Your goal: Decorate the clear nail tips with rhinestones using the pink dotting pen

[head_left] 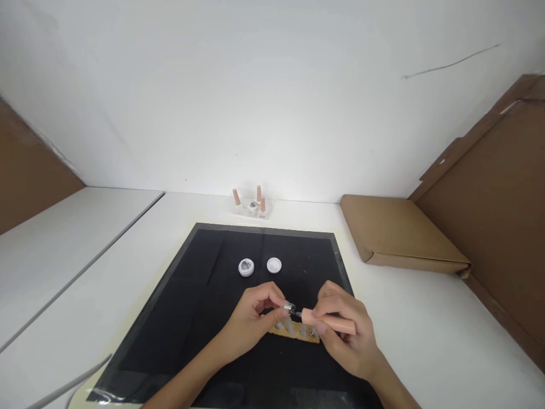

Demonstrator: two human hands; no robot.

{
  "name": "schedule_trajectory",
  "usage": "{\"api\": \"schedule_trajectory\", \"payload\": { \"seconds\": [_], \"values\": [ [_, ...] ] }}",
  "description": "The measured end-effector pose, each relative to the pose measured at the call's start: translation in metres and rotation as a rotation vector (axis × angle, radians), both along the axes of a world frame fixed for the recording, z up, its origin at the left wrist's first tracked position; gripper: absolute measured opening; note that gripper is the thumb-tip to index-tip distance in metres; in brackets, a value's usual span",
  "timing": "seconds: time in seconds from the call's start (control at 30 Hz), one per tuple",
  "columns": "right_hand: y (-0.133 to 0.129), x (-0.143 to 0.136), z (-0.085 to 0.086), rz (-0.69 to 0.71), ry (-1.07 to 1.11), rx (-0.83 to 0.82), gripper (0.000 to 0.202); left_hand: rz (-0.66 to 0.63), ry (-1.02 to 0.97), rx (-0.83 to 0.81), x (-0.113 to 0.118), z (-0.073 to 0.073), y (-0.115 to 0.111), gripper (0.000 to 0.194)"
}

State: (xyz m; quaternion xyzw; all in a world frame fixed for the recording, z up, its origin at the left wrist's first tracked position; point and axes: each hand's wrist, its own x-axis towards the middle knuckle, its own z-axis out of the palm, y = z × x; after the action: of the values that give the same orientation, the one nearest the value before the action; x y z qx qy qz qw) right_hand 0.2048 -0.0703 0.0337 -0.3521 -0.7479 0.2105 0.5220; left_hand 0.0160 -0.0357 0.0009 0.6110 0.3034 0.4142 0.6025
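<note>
Over a black mat, my left hand pinches a small silvery nail tip between thumb and fingers. My right hand grips a peach-coloured brush handle, its dark tip pointing left at the nail tip; whether they touch is too small to tell. Beneath both hands lies a yellowish strip with several pale, glossy pieces on it, partly covered by my fingers. Farther back on the mat are a small white jar with grey stuff inside and a round white lid.
The black mat covers the middle of the white table. Behind it, a clear tray holds several small bottles with peach caps. A flat cardboard box rests at the right. Brown panels stand at both sides, a white wall behind.
</note>
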Motion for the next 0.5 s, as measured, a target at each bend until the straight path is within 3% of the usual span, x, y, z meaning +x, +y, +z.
{"api": "schedule_trajectory", "payload": {
  "seconds": [0.13, 0.3, 0.43, 0.5],
  "values": [
    [0.0008, -0.0002, 0.0, -0.09, 0.062, -0.03, 0.012, 0.01, 0.002, 0.009, 0.0001, 0.0008, 0.0007, 0.022],
    [0.001, -0.002, 0.0019, 0.021, 0.016, 0.001, 0.011, 0.019, 0.006, 0.04, 0.0003, 0.0, 0.0013, 0.024],
    [0.0007, -0.0026, 0.0007, -0.089, 0.052, -0.008, 0.013, 0.023, -0.011, 0.039, 0.0, 0.0003, 0.0011, 0.023],
    [0.0004, -0.0032, 0.0008, -0.07, 0.071, 0.017, 0.013, 0.02, -0.021, 0.037, 0.0002, 0.0009, 0.0017, 0.023]
  ]
}}
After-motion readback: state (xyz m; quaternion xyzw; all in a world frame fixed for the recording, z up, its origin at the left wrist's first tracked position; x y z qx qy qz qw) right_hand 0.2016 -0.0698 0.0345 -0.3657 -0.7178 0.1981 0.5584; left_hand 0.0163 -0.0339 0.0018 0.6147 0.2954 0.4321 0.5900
